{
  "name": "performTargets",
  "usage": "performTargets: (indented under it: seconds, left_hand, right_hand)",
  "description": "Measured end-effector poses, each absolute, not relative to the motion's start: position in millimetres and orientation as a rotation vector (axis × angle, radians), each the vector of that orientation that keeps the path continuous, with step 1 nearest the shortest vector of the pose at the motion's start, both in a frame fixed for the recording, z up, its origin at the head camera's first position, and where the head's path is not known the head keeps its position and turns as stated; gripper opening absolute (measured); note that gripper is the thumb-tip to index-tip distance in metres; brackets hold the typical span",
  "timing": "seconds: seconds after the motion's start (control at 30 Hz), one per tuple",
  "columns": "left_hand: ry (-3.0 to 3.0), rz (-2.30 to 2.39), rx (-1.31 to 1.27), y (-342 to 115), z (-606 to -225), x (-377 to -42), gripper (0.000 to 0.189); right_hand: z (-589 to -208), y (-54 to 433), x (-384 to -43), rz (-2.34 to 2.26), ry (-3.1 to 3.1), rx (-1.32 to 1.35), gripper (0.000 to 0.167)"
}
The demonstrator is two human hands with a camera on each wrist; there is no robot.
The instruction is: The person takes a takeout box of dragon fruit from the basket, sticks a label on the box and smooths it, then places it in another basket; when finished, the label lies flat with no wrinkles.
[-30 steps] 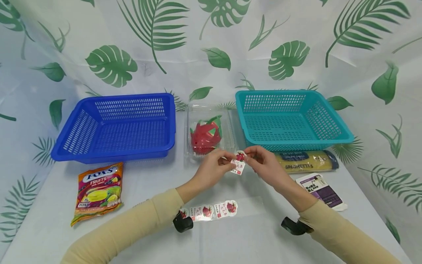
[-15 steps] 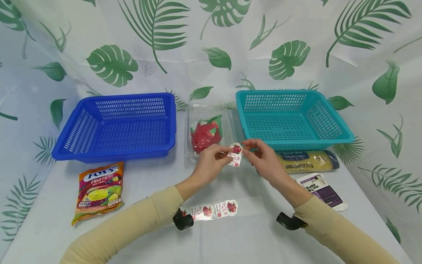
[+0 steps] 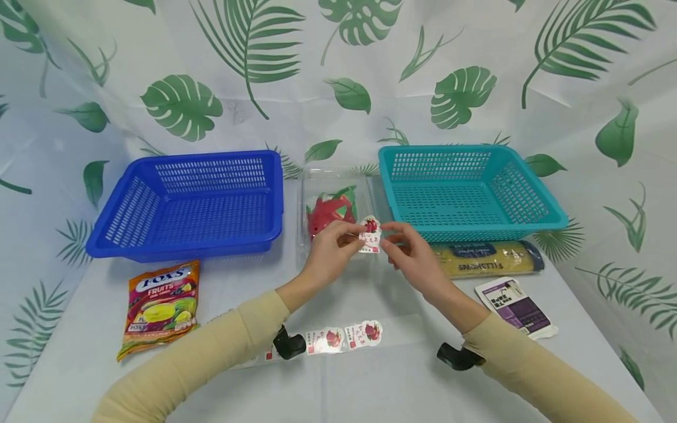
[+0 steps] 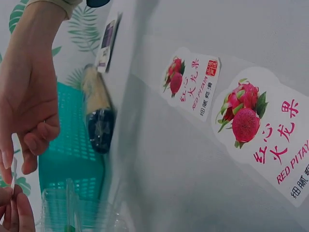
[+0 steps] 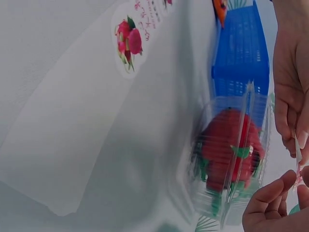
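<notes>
A single dragon-fruit sticker [image 3: 370, 234] is being held upright above the tabletop [image 3: 370, 382], just in front of the clear plastic clamshell box [image 3: 317, 176] that is holding a red dragon fruit [image 3: 325, 212]. The left hand [image 3: 330, 249] is pinching the sticker's left edge between thumb and fingertips, while the right hand [image 3: 409, 254] is pinching its right edge, fingers curled; both hands are grasping the same sticker. In the left wrist view the sticker [image 4: 13, 176] is appearing edge-on as a thin strip between the fingertips of the two hands. In the right wrist view the clamshell box [image 5: 231, 159] and its fruit [image 5: 227, 150] are lying just beside the hands, and the sticker [image 5: 298, 154] is again showing edge-on.

Nearer the person, a transparent backing sheet [image 3: 402, 329] is lying flat on the tabletop, carrying further stickers [image 3: 344, 336] of the same design in a row. The blue basket [image 3: 132, 241] is standing to the left of the clamshell box, and the teal basket [image 3: 539, 226] to its right. A packet of spaghetti [image 3: 492, 258] is lying in front of the teal basket, with a purple-and-white card [image 3: 515, 305] just nearer the person. A bag of fruit candies [image 3: 158, 305] is lying in front of the blue basket. A leaf-patterned cloth [image 3: 317, 70] is forming the backdrop.
</notes>
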State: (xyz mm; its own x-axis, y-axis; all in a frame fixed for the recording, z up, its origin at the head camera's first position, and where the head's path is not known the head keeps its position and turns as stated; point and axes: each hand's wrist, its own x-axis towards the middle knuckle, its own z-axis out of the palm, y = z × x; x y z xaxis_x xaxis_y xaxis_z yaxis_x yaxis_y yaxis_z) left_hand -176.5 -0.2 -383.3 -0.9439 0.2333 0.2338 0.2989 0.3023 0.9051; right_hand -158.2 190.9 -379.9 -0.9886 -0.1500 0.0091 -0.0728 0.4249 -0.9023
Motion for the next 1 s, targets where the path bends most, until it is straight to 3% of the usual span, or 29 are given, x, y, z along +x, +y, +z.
performTargets:
  seconds: [0.5,1.0]
  left_hand:
    - [-2.496,-1.71,-0.441,-0.6,-372.2,-189.5,0.02]
    - [-2.578,-1.659,-0.388,-18.9,-364.1,-231.8,0.024]
  right_hand:
    - [-372.5,174.7,-184.6,-1.663,2.654,-0.252,0.031]
    - [-354.3,164.5,-239.2,-1.585,2.535,-0.328,0.033]
